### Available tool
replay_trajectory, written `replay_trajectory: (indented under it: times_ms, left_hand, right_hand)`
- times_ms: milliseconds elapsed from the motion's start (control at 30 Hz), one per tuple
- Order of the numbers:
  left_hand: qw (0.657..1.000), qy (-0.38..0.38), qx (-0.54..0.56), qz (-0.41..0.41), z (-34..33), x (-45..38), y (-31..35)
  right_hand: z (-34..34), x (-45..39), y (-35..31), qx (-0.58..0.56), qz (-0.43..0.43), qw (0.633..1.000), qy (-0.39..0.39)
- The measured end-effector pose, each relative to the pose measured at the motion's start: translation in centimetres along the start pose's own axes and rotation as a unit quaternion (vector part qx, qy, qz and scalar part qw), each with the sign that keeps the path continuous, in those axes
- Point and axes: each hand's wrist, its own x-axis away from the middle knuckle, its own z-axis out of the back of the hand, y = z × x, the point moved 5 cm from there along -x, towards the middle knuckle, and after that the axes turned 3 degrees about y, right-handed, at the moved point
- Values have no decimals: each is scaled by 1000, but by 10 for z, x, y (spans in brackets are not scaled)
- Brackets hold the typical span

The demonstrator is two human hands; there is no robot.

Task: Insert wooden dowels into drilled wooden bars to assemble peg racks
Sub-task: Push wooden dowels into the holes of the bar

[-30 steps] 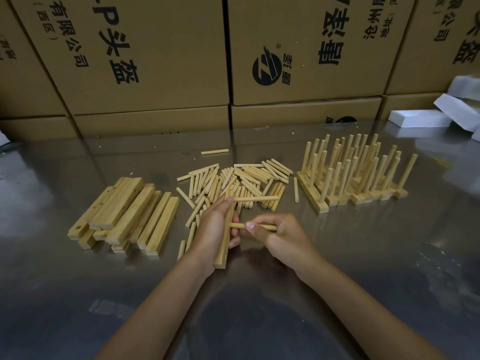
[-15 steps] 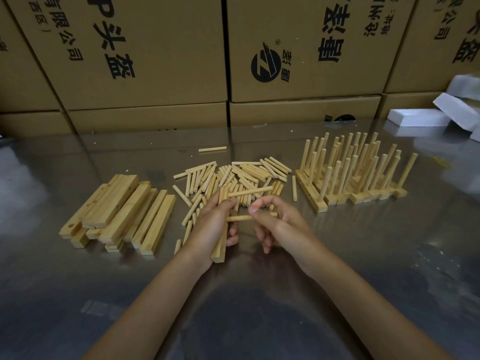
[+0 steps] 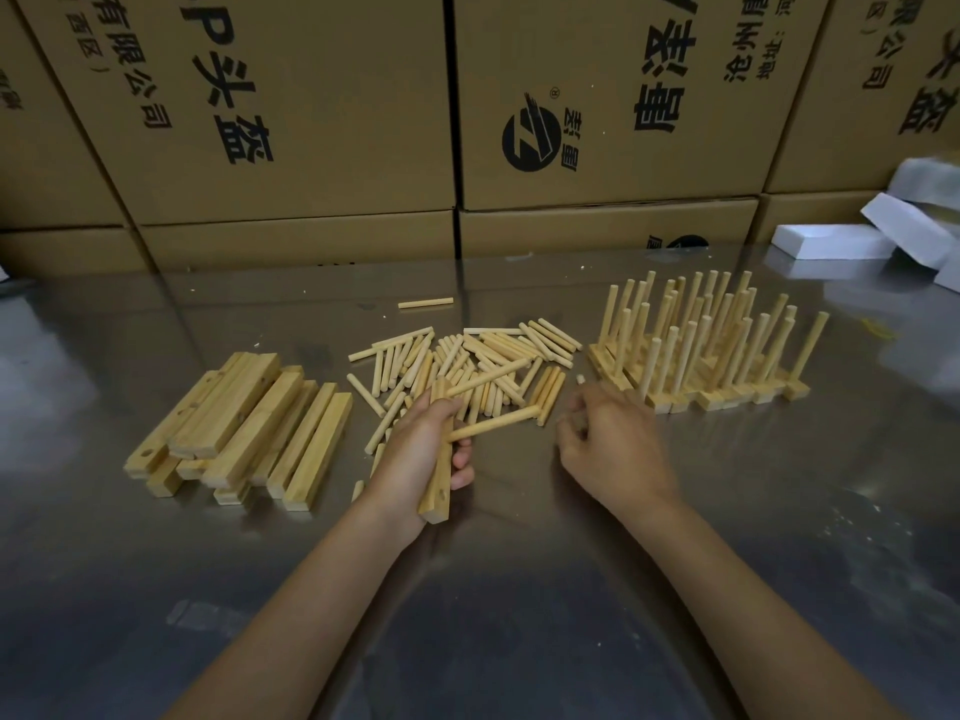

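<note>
My left hand [image 3: 415, 449] grips a drilled wooden bar [image 3: 439, 493] held almost upright over the metal table. Two dowels stick out of the bar to the right, a lower one [image 3: 493, 426] and an upper one [image 3: 488, 379]. My right hand [image 3: 613, 439] is to the right of the bar, apart from it, knuckles up and fingers curled. It pinches a loose dowel [image 3: 581, 379] of which only the tip shows above the fingers. Behind both hands lies the pile of loose dowels [image 3: 498, 350].
A stack of bare bars [image 3: 244, 423] lies to the left. Several finished peg racks [image 3: 701, 356] stand at the right, pegs up. One stray dowel [image 3: 426, 302] lies farther back. Cardboard boxes [image 3: 311, 122] wall off the rear; white foam blocks [image 3: 831, 241] sit far right.
My right hand let go of the lower dowel, now seated in the bar, and moved right to a loose dowel near the racks. My left hand kept its hold on the bar.
</note>
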Motion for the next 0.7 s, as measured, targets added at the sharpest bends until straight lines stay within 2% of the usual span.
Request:
replay_trajectory:
  times_ms: [67, 200, 300, 367, 400, 433, 500, 567, 600, 633, 700]
  left_hand:
    - [1000, 2, -2, 3, 0, 1, 0]
    - [1000, 6, -5, 8, -1, 2, 0]
    - [1000, 7, -3, 13, -1, 3, 1]
    - [1000, 7, 5, 18, 0, 3, 1]
    - [1000, 7, 14, 23, 0, 3, 1]
    - [999, 7, 25, 29, 0, 3, 1]
    - [997, 7, 60, 43, -1, 4, 1]
    - [995, 7, 93, 48, 0, 4, 2]
    - [994, 8, 97, 46, 1, 4, 3]
    - [995, 10, 94, 44, 2, 4, 4]
    - [995, 18, 86, 42, 4, 4, 4]
  right_hand:
    - [7, 0, 2, -11, -26, 1000, 8]
    - [3, 4, 11, -19, -99, 993, -65]
    - [4, 2, 15, -1, -99, 992, -78]
    - [3, -1, 16, -60, -103, 987, -104]
    - [3, -1, 15, -130, -122, 977, -117]
    - [2, -1, 12, -221, -150, 955, -128]
    - [4, 3, -1, -409, -191, 881, -143]
    - [7, 8, -20, -541, -182, 803, -171]
    - [9, 12, -30, -580, -160, 776, -189]
    - [12, 16, -40, -601, -133, 762, -204]
    - [16, 24, -55, -602, -79, 765, -215]
